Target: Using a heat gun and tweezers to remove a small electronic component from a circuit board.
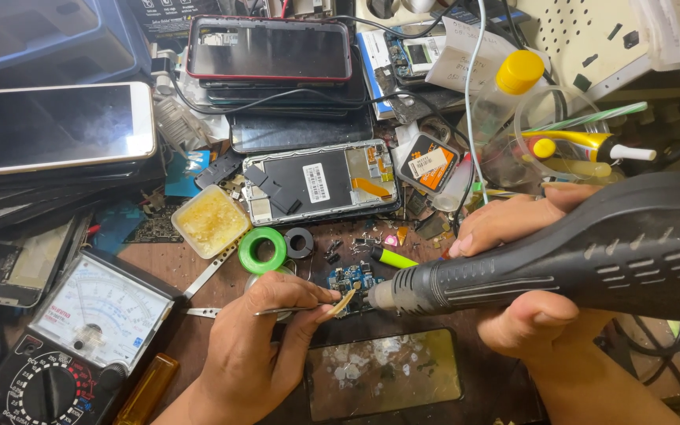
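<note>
Near the front edge of the cluttered surface [198,267], about midway along it, a small blue circuit board [353,278] lies flat, and both hands work right at it. The left hand [257,338] comes up from the front edge and pinches a pair of thin metal tweezers [301,308], whose tips reach rightward to the board's front side, where they grip a small tan strip [345,300]. The right hand [529,275] is wrapped around the handle of a black hot-air gun [560,264]. The gun's long axis runs nearly level from the right edge toward the middle, and its metal nozzle [382,294] ends just beside the board's right end, close to the tweezer tips. So the board lies between the two tools: just right of the left hand's fingers and left of the nozzle, with the left hand the nearer of the two.

A cracked phone [383,374] lies face up just in front of the board, touching the front edge. Behind the board stand a green roll of tape [262,249] and a small black ring [299,242], with a tub of yellowish paste [211,221] to their left and an opened phone [320,182] farther back. A dial meter [80,338] fills the front left corner, and stacked phones [57,130] crowd the left edge.
</note>
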